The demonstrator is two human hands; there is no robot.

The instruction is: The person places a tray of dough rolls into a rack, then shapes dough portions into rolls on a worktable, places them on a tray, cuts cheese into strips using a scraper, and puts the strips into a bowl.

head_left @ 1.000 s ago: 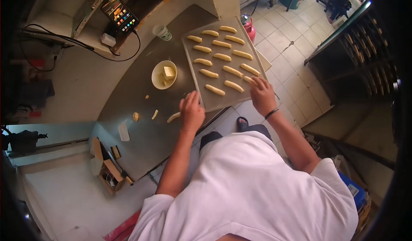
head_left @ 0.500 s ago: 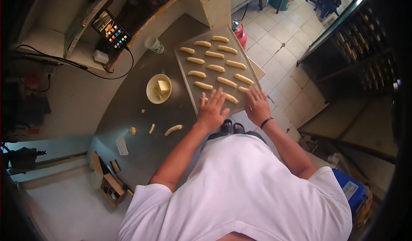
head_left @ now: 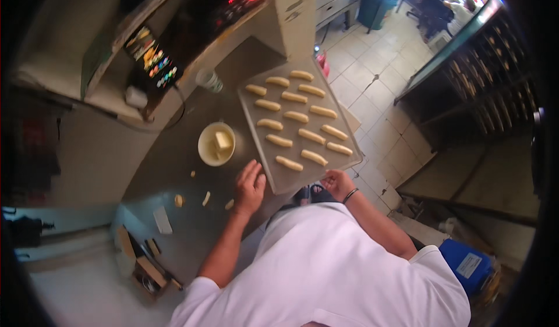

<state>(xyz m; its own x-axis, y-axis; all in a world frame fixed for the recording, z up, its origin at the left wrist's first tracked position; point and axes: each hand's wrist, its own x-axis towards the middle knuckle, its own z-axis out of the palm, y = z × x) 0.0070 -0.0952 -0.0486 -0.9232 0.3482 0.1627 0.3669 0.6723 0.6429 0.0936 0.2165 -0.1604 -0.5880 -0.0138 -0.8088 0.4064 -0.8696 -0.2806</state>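
Note:
A metal baking tray (head_left: 265, 152) lies on the steel table, bearing rows of pale dough sticks (head_left: 296, 117). My left hand (head_left: 250, 188) is beside the tray's left edge, palm down, fingers stretched out and nothing visibly held. It covers most of a dough piece (head_left: 229, 204) on the table; only one end shows. At the tray's near edge, my right hand (head_left: 339, 185) has its fingers closed on the rim, a dark band round the wrist. A bowl (head_left: 202, 146) with blocks of butter (head_left: 223, 140) stands left of the tray.
Dough scraps (head_left: 206, 198) and a white scraper-like piece (head_left: 162, 220) lie on the steel table (head_left: 186, 146). A clear cup (head_left: 208, 80) stands near the shelf, where a phone (head_left: 152, 58) leans. A dark rack (head_left: 466, 76) holding several trays stands at the right, across the tiled floor.
Both hands have left the dough sticks on the tray. The left moved left onto the table over the loose dough piece; the right moved down to the tray's near edge. The view has shifted.

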